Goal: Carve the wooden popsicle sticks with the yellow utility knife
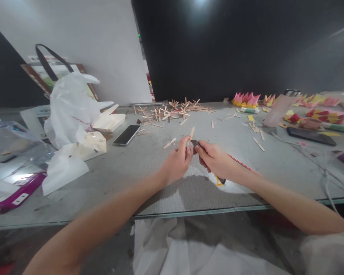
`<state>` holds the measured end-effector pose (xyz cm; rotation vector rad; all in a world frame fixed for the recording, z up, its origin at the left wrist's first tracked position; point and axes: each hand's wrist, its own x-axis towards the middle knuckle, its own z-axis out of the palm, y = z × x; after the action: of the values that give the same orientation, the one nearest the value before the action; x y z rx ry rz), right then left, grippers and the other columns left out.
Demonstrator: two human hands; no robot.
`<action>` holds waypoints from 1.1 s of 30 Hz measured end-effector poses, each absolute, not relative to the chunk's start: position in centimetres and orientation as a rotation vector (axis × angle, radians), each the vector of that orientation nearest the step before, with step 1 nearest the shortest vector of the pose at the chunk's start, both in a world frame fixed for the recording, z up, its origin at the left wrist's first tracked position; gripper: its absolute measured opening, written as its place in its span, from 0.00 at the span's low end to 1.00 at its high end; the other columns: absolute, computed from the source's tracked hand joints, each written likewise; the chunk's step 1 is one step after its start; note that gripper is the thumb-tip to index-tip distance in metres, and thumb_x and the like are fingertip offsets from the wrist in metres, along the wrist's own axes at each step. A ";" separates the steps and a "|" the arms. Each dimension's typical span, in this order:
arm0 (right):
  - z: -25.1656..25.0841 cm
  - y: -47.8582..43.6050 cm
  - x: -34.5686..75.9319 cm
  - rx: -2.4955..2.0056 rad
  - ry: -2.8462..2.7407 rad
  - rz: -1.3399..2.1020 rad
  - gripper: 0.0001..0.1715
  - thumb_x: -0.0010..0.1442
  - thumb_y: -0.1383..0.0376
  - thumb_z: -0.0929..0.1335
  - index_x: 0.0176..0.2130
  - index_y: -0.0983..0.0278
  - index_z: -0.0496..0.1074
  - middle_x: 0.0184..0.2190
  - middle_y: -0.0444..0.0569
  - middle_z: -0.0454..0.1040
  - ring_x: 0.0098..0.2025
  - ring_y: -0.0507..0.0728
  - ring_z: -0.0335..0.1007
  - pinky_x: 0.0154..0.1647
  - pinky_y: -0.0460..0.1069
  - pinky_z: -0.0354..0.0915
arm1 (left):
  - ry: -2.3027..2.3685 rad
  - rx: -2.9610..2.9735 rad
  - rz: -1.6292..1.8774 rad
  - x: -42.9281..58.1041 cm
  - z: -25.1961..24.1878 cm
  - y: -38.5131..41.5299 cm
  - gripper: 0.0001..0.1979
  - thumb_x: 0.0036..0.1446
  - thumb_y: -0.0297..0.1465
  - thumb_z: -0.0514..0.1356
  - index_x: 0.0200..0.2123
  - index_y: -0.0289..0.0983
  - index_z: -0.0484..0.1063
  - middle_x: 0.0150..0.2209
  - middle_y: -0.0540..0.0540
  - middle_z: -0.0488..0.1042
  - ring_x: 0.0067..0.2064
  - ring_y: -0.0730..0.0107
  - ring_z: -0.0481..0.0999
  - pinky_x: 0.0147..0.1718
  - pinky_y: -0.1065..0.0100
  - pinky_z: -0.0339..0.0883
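Between the fingers of my left hand (175,163) a thin wooden craft stick (192,133) is pinched, its far end pointing up and away. My right hand (215,157) is closed around a utility knife (195,143) with a dark front. The knife's dark and yellow rear end shows below my palm. Its tip meets the stick right beside my left fingertips; the blade itself is too small to make out. One loose craft stick (169,143) lies on the table to the left of my hands. A red-and-white striped strip (245,165) lies partly behind my right forearm.
A heap of craft sticks (177,112) lies at the back. On the left are a phone (127,135), a white plastic bag (70,103) and a purple packet (20,191). On the right are pink-yellow paper flowers (246,100), a bottle (279,109), a dark phone (311,136) and cables.
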<state>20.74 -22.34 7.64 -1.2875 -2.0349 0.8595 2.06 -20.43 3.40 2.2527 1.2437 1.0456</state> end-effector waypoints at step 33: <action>7.1 -20.9 21.6 -1.065 -1.832 1.267 0.15 0.76 0.57 0.59 0.37 0.60 0.64 0.17 0.36 0.63 0.14 0.49 0.59 0.15 0.44 0.57 | 1.083 1.972 1.177 2.5 3.7 -19.7 0.19 0.78 0.46 0.47 0.39 0.41 0.67 0.24 0.53 0.69 0.26 0.70 0.69 0.30 0.67 0.62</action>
<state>21.59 -20.91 7.11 -1.0651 -1.8315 1.2668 2.52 -19.68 3.72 1.9722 1.0831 1.1768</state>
